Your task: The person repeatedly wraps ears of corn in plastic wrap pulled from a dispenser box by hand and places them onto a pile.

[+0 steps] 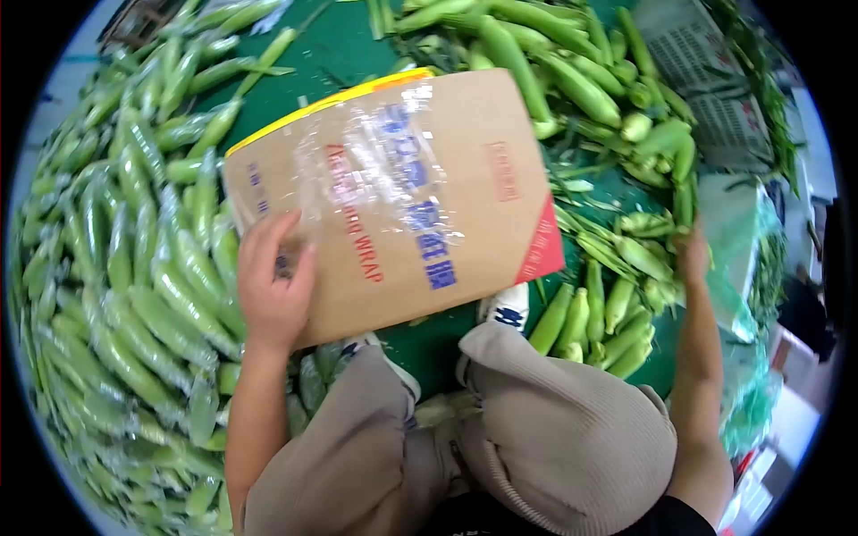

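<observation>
The cling-wrap carton [393, 210] extends right from the left grip [275, 284], loosely open on its edge. Unhusked corn [643, 256] lies beside the right grip [690, 257]; I cannot tell its closure.

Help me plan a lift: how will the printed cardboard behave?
The printed cardboard is probably stiff, since its broad face looks flat. Its glossy, wrinkled film may feel slick. Being flat and angular, it seems unlikely to roll.
</observation>
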A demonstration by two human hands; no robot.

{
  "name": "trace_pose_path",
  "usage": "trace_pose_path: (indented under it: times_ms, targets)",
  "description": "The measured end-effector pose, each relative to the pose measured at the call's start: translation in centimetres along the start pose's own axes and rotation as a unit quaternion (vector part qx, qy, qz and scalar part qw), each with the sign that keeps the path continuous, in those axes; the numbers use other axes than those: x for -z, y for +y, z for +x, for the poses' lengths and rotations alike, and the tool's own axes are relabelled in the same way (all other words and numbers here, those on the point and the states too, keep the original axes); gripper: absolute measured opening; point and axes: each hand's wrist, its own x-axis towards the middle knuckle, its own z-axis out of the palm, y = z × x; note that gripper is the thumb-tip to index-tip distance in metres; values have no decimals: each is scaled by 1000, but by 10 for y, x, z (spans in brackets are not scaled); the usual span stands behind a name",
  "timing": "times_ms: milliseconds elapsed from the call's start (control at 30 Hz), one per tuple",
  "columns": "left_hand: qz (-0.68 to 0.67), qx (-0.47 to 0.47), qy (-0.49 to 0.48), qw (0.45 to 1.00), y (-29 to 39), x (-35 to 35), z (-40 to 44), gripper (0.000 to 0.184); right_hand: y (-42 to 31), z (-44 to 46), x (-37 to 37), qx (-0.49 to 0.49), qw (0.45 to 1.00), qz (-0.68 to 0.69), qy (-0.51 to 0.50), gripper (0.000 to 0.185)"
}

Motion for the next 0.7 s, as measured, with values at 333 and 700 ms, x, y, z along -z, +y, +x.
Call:
trace_pose_path:
  times_ms: [333, 700]
  targets:
    - [237, -79, -69, 966, -17, -29, -16, 76, -185, -3, 179, 195, 927, 189, 259, 34]
    - [124, -95, -170, 973, -15, -2, 68, 79, -495, -92, 78, 379, 718, 542, -216, 64]
